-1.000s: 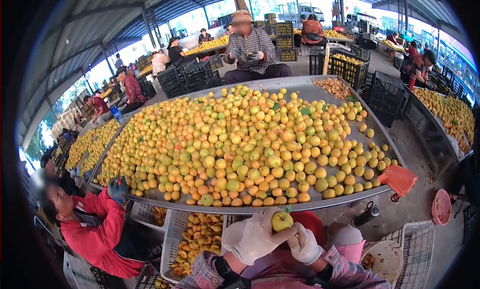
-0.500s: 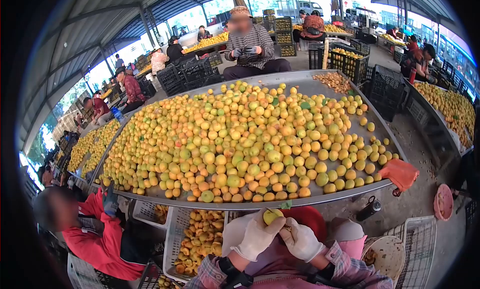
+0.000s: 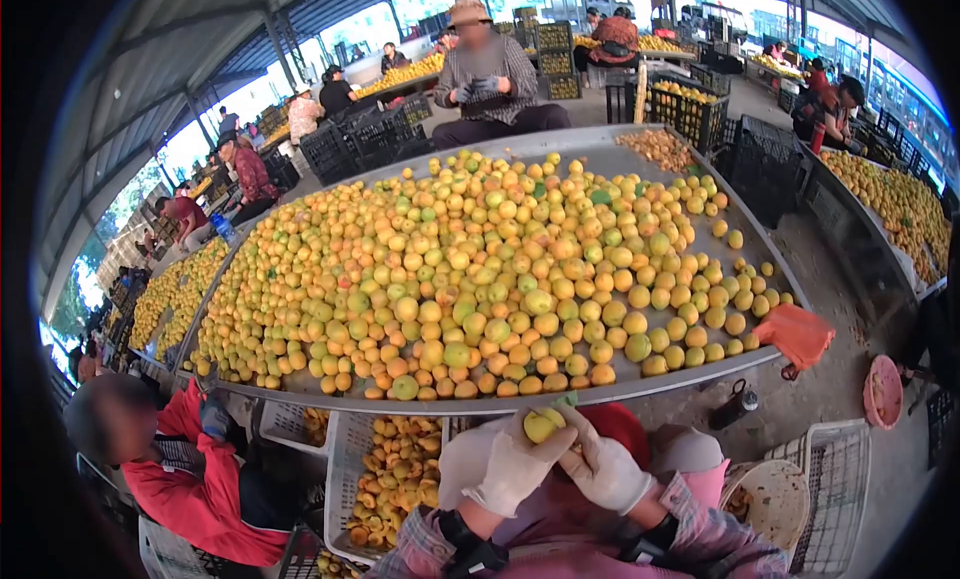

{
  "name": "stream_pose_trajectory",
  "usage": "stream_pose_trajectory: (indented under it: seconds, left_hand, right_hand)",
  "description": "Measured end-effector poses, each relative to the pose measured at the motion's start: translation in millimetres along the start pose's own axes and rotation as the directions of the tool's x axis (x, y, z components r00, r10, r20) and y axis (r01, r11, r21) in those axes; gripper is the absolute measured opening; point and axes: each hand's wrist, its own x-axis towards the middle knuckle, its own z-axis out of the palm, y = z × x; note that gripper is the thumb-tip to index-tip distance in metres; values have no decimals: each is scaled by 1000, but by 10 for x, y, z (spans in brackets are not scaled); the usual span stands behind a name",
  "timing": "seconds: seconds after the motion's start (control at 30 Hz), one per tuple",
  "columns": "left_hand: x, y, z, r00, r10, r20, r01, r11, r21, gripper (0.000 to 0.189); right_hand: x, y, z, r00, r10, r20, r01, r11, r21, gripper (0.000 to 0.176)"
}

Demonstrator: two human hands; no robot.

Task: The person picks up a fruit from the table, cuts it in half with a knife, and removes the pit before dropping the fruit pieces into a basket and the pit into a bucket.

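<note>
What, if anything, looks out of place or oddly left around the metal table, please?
A limp orange item, perhaps a bag, hangs over the right corner of the metal table, partly off its edge, so it looks casually left there. A loose brown heap also lies at the far right corner. Nothing looks plainly damaged.

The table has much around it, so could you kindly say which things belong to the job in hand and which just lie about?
In the job, it seems: left hand, the fruit it holds, right hand, fruit pile, table, crate, cut fruit.

Apparently lying about: bottle, pink basket, orange thing.
</note>
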Motion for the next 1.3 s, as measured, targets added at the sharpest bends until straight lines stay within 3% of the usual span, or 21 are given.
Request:
stream_pose_trajectory:
  seconds: [0.03,0.07,0.13,0.2,0.23,0.3,0.37,0.43,0.53,0.67,0.73,0.77,0.87,0.93,0.97,1.0,1.07,1.2,1.23,1.27,1.3]
  left_hand:
    - [1,2,6,1000,1,-1,-1,999,39,41]
    - [-9,33,8,999,50,13,-51,994,101,39]
    - [-27,-88,58,993,61,96,-61,998,-3,36]
    - [-22,-114,86,983,78,165,-60,991,-116,32]
    - [-40,-70,97,983,96,156,-81,992,-101,32]
    - [-80,-31,91,984,115,139,-103,991,-88,32]
    - [-144,-65,65,974,158,162,-174,981,89,37]
    - [-191,-136,47,969,165,185,-191,973,133,40]
    - [-271,-249,79,956,223,192,-255,953,161,48]
    - [-308,-135,82,927,338,165,-370,898,237,50]
    - [-280,-110,75,918,343,199,-384,893,233,52]
    - [-256,-88,54,931,249,267,-321,907,273,56]
    - [-206,-159,64,938,272,214,-310,935,170,57]
    - [-209,-110,18,947,206,248,-240,963,119,59]
    - [-215,-75,1,949,137,284,-162,984,66,61]
    - [-223,-45,1,950,137,282,-162,985,66,61]
    - [-244,-5,14,955,101,280,-83,994,-76,64]
    - [-235,-119,-18,949,8,315,74,966,-246,65]
    - [-182,-85,-94,927,202,316,-230,972,54,63]
    - [-134,-32,-155,849,371,375,-498,799,338,62]
    - [-106,36,-192,848,369,379,-498,800,336,62]
  right_hand:
    - [30,11,-51,998,-64,16,61,991,121,68]
    - [42,97,-30,995,-16,95,-4,978,210,71]
    - [91,347,115,978,-205,42,168,889,425,75]
    - [83,391,69,956,-252,148,149,856,495,80]
    - [56,51,-196,914,60,402,-270,828,492,79]
    - [24,31,-210,916,45,398,-260,822,507,77]
    - [6,81,-165,918,22,397,-248,812,528,75]
    - [-24,210,-76,942,-218,255,64,864,500,70]
    - [-62,226,-73,924,-271,272,89,840,535,69]
    - [-116,200,-131,901,-258,350,-80,693,716,69]
    - [-161,192,-149,894,-175,413,-175,712,680,70]
    - [-161,253,-98,925,-169,341,-90,773,628,71]
    - [-166,295,-11,964,-194,181,83,868,490,74]
    - [-225,216,-13,983,61,173,-150,812,564,83]
    - [-256,274,-23,967,96,236,-207,838,505,86]
    - [-255,292,-7,966,95,239,-207,838,505,86]
    - [-255,306,16,972,-230,49,217,957,191,80]
    - [-201,182,-95,971,-213,110,186,959,213,76]
    - [-204,162,-143,970,-113,215,67,975,210,76]
    - [-203,155,-168,949,-11,316,-54,979,194,75]
    - [-201,152,-161,949,-6,314,-58,979,195,75]
